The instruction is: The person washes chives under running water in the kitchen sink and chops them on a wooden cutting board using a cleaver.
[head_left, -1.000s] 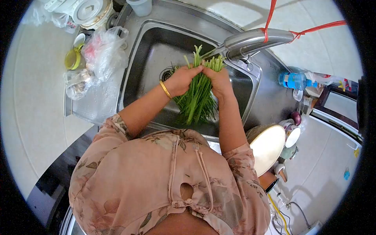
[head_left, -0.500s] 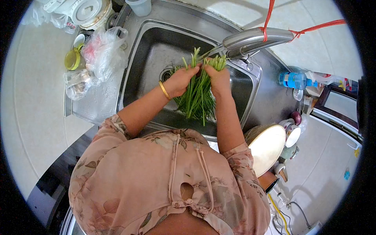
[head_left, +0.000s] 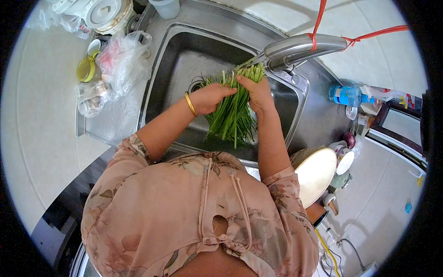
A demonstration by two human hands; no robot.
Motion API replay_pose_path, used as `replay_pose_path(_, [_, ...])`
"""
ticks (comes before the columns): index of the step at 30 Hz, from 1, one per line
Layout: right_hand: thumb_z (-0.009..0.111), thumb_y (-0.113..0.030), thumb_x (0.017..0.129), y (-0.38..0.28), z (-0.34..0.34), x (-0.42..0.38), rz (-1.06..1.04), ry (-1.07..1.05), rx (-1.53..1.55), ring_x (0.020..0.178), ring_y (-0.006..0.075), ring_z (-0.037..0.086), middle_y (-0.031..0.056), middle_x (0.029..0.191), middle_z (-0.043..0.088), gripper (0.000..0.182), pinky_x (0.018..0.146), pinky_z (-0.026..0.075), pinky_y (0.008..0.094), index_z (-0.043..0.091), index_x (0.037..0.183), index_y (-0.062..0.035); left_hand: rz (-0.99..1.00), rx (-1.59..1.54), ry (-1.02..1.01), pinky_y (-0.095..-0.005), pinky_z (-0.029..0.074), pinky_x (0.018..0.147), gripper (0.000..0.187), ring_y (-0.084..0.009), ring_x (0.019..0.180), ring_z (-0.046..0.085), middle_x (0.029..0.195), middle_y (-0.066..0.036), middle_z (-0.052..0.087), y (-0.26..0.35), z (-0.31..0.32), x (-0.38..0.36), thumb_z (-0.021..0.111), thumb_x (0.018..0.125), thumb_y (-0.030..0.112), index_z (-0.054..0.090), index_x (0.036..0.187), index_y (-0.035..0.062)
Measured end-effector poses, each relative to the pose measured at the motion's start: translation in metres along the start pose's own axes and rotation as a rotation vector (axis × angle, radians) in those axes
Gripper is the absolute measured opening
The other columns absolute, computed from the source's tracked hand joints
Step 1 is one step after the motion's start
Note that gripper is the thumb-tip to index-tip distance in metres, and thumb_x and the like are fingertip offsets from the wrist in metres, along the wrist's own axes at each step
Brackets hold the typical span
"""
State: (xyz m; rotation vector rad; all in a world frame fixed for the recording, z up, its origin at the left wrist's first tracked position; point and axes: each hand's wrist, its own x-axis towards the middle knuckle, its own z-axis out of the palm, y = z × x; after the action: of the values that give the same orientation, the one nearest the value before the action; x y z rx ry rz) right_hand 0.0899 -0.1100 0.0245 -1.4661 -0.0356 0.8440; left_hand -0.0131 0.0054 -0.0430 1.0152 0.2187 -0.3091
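A bunch of long, thin green stalks (head_left: 233, 117) hangs over the sink basin (head_left: 177, 57), pale cut ends toward the faucet and darker tips toward me. My right hand (head_left: 259, 94) grips it near the pale ends, thumb lying across the front. From the left side my left hand (head_left: 213, 98), below a gold bangle (head_left: 190, 104), closes its fingers and thumb on the stalks' edge. The metal faucet (head_left: 300, 48) reaches in just above the pale ends. Most of my fingers behind the bunch are hidden.
Plastic bags (head_left: 124, 62) and a yellow-green container (head_left: 86, 69) lie on the left drainboard. A plastic tub (head_left: 166, 8) stands behind the basin. To the right are a blue bottle (head_left: 349, 95), a red onion (head_left: 349, 138) and a large round board (head_left: 316, 177). Red cord (head_left: 318, 23) ties up the faucet.
My left hand has slid slightly down and left. The few stalks that stuck up above it now lie lower, alongside the rest of the bunch. My right hand stays nearly in place.
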Motion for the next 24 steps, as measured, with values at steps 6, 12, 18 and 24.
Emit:
replay_pose_path(6, [0.068,-0.008,0.07,0.004,-0.001,-0.001,-0.016,-0.068,-0.148,0.068,0.0134,0.056,0.0043,0.08,0.061,0.019,0.062,0.045,0.0272,0.06,0.087,-0.001,-0.338,-0.273,0.066,-0.031,0.049,0.066,0.024,-0.0173,0.078,0.061,0.09,-0.01,0.062,0.051,0.022,-0.013,0.054,0.083,0.018,0.057,0.098,0.0001])
replay_pose_path(12, [0.068,-0.01,0.069,-0.003,0.001,-0.005,0.021,-0.128,-0.234,0.068,0.0129,0.055,0.0036,0.079,0.061,0.021,0.062,0.044,0.0273,0.06,0.087,-0.0016,-0.389,-0.057,0.146,-0.0283,0.036,0.043,0.015,-0.014,0.05,0.048,0.063,-0.005,0.054,0.068,0.022,-0.014,0.058,0.076,0.019,0.059,0.078,0.0035])
replay_pose_path(18, [0.067,-0.012,0.069,0.002,0.001,-0.002,-0.019,-0.08,-0.286,0.069,0.0128,0.056,0.0043,0.08,0.061,0.022,0.063,0.045,0.0274,0.06,0.086,-0.0004,-0.414,0.013,0.153,-0.0278,0.033,0.041,0.017,-0.0133,0.048,0.045,0.06,-0.005,0.052,0.07,0.016,-0.009,0.058,0.073,0.02,0.058,0.075,0.0036])
replay_pose_path(24, [0.067,-0.014,0.067,-0.009,-0.002,0.002,0.039,-0.191,-0.42,0.068,0.0122,0.056,0.0046,0.078,0.062,0.023,0.063,0.045,0.0274,0.061,0.085,-0.0002,-0.407,0.171,0.084,-0.0293,0.033,0.042,0.017,-0.0136,0.048,0.045,0.058,-0.005,0.051,0.061,0.007,-0.004,0.059,0.071,0.02,0.059,0.07,0.0029])
